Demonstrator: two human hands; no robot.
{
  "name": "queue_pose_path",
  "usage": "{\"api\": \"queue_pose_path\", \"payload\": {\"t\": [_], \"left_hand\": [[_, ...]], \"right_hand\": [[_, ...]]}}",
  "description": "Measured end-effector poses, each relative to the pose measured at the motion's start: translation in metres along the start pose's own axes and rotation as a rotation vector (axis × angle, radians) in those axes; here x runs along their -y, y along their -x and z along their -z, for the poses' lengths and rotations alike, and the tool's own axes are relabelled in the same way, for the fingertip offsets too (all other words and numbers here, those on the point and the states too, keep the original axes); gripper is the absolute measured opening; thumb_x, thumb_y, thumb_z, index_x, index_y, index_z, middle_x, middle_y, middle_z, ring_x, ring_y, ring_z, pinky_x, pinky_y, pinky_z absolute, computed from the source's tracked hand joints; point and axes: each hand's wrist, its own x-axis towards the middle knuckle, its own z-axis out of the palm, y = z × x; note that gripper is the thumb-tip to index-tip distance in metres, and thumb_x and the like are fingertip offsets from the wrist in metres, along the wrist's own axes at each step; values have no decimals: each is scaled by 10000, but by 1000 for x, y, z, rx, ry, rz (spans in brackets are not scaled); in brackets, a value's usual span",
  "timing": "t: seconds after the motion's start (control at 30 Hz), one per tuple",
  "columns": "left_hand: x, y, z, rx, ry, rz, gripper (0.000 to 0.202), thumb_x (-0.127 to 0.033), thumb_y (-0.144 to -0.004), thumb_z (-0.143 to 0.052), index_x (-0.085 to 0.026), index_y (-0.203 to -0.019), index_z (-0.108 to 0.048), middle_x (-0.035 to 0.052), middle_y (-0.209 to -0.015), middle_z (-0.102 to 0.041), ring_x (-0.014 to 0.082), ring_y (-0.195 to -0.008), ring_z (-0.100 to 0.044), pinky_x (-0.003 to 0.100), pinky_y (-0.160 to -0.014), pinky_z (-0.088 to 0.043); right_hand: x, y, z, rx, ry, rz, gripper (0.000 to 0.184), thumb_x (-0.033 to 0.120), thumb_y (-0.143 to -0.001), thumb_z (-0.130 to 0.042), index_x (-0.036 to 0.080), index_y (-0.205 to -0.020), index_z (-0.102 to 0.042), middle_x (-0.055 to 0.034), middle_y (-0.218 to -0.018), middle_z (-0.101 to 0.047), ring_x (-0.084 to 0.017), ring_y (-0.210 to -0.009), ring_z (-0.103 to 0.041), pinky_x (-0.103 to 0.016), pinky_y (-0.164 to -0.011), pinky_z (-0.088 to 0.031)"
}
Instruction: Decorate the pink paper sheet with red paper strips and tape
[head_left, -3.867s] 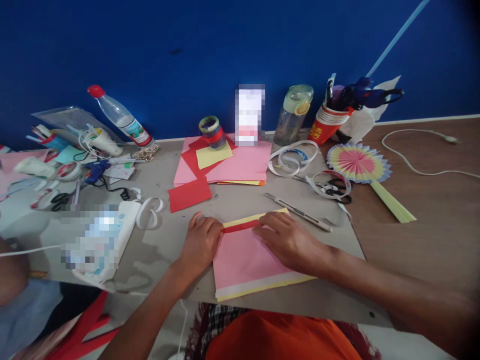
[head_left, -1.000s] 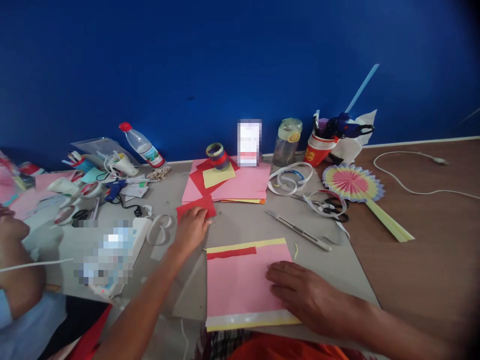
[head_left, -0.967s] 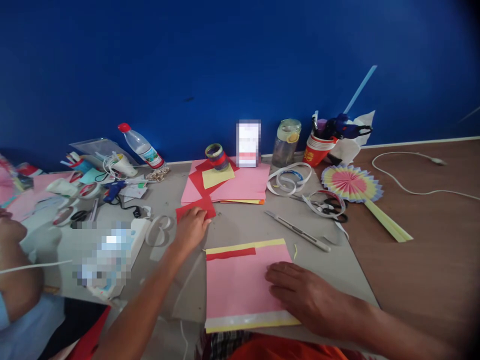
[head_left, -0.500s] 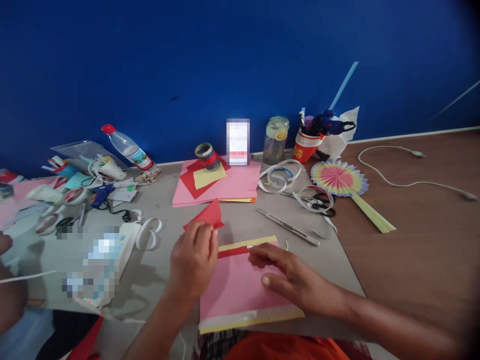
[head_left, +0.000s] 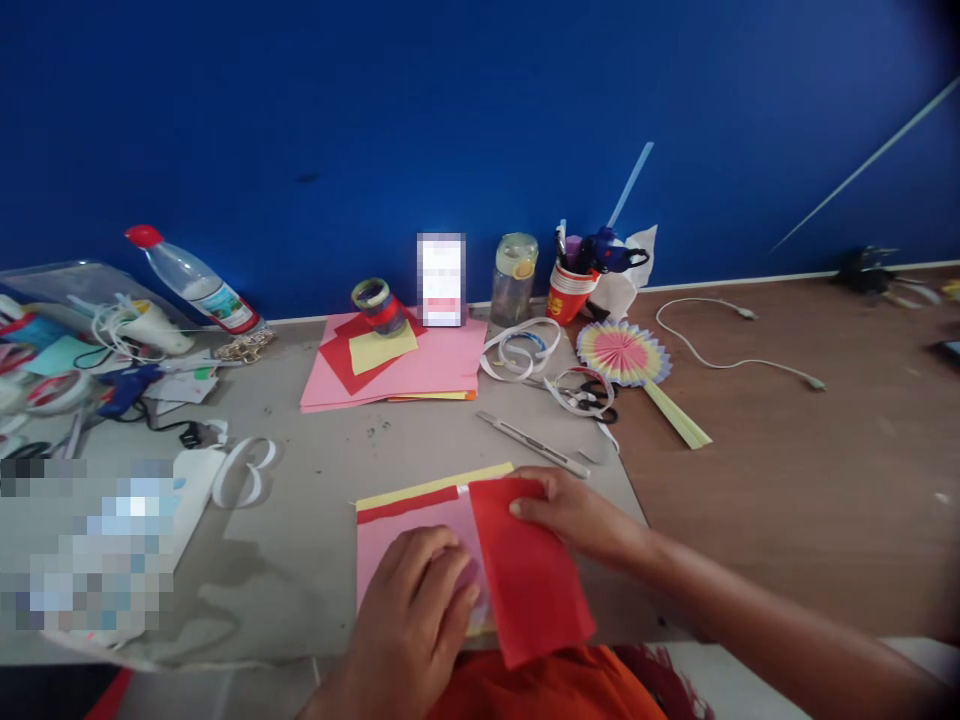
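A red sheet of paper (head_left: 529,570) hangs over the right part of the pink sheet (head_left: 390,530), its lower end reaching past the table's front edge. My right hand (head_left: 566,505) pinches its top edge, thumb on the face and fingers behind. The pink sheet has a yellow band (head_left: 427,485) along its far edge and a red strip (head_left: 409,503) just below it. Over the pink sheet's near left part is my left hand (head_left: 416,605), fingers loosely bent and apart, holding nothing I can see. It partly hides the pink sheet.
A craft knife (head_left: 532,443) lies beyond my right hand. Farther back are a pink paper stack (head_left: 450,365) with tape rolls (head_left: 379,305), a clear bottle (head_left: 514,285), a red cup (head_left: 570,295) and a folded paper fan (head_left: 622,352). A tilted bottle (head_left: 202,290) and clutter are at left.
The red paper has come from my left hand, left of the pink sheet, over to its right side in my right hand. My left hand has moved nearer and loosened. The view has swung right.
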Motion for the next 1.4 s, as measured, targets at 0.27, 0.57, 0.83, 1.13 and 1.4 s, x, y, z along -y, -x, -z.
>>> {"api": "queue_pose_path", "payload": {"t": [0.27,0.57,0.83,1.13,1.4], "left_hand": [[9,4,-40,197,-113,-151,313,-248,-884,-503,-125,-1156,-595,163,-1264,-587,291,-1232,-509,469,-988,-483],[25,18,-60,306,-153,-151,544,-501,-851,-559,-138,-1256,-551,146,-1356,-538,291,-1279,-473,480,-1077,-367],[24,27,-67,217,-123,-110,481,-442,-859,-570,-137,-1230,-567,171,-1359,-514,328,-1305,-423,507,-1043,-408],[19,21,-61,138,-67,-94,328,-334,-884,-529,-81,-1084,-593,192,-1152,-584,317,-1143,-529,506,-944,-514],[18,21,-54,47,-18,-30,161,-175,-855,-514,-96,-954,-613,139,-950,-567,239,-897,-557,462,-853,-545]], "right_hand": [[-26,-18,-5,-348,631,191,656,134,-735,-531,134,-1372,-373,-135,-1039,-687,-254,-894,-659,-407,-802,-518],[-35,-4,-15,-381,1010,346,629,167,-823,-454,89,-1423,-284,-225,-1184,-568,-281,-832,-659,-404,-694,-555],[-43,0,-3,-414,694,343,552,124,-818,-428,157,-1364,-351,-91,-928,-645,-189,-724,-633,-322,-667,-539],[-22,3,2,-401,193,133,425,196,-792,-503,181,-1216,-483,-9,-832,-583,-113,-640,-577,-223,-569,-484],[-32,-5,-4,-368,294,70,389,183,-793,-497,149,-1181,-493,-22,-814,-617,-120,-597,-560,-250,-567,-465]]}}
